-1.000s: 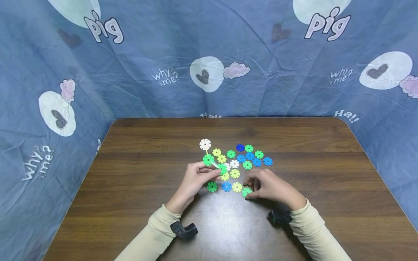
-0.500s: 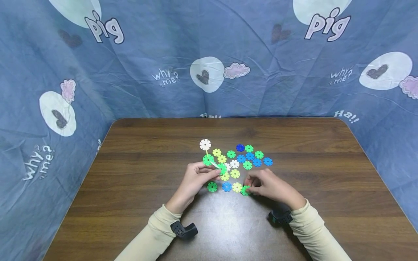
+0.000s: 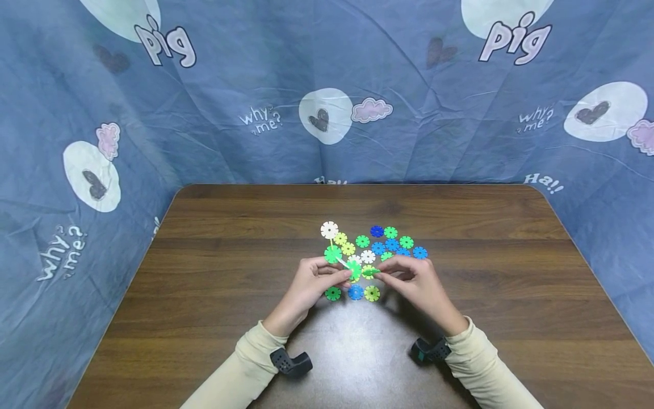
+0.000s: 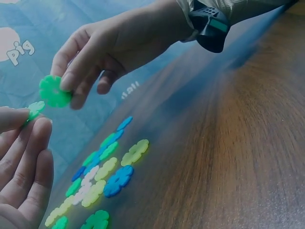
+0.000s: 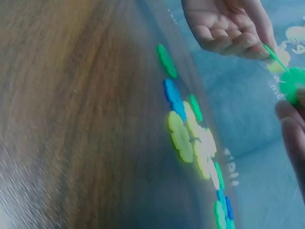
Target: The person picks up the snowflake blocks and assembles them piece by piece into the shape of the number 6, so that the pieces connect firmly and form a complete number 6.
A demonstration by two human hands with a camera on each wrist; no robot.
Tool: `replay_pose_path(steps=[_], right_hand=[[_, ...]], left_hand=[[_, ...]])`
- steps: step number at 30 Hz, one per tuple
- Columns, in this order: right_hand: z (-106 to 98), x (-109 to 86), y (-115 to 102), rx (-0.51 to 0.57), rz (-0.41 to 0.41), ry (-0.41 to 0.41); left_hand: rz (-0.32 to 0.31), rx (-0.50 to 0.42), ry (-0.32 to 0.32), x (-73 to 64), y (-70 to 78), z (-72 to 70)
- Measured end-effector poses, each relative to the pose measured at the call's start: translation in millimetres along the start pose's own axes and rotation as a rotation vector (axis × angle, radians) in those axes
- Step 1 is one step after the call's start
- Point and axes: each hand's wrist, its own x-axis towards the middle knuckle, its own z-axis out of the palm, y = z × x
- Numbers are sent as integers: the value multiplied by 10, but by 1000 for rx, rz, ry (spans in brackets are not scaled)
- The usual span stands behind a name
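My left hand (image 3: 319, 278) pinches the near end of a joined chain of notched plastic snowflake discs, at a green disc (image 3: 353, 270). Beyond it the chain runs through a thin edge-on white disc, another green disc (image 3: 332, 254) and an edge-on yellow piece, up to a white disc (image 3: 329, 230). Between thumb and fingers my right hand (image 3: 416, 278) holds a loose green snowflake disc (image 4: 53, 91), seen nearly edge-on in the head view. That disc is close to the chain's green end, raised over the table.
Loose snowflake discs lie flat on the wooden table (image 3: 230, 272): a green one (image 3: 332, 293), a blue one (image 3: 355, 292) and a yellow one (image 3: 372, 293) in front, several more behind the hands. A blue printed cloth (image 3: 214, 147) hangs behind the table.
My right hand has picked up the green disc from the front row's right end and brought it up and left beside the chain. The left hand and chain have shifted slightly right.
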Motion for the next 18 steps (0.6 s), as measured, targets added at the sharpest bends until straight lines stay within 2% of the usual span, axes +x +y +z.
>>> replay_pose_path(steps=[5,13,18], right_hand=[[38,-14,3,12,-32,45],[47,-20,8,12,-82,10],[61,-24,23,-14,-146,24]], left_hand=[[7,5,-35,-1,-15,8],[4,14,-60,2,-15,8],[5,25,-63,-2,-10,-1]])
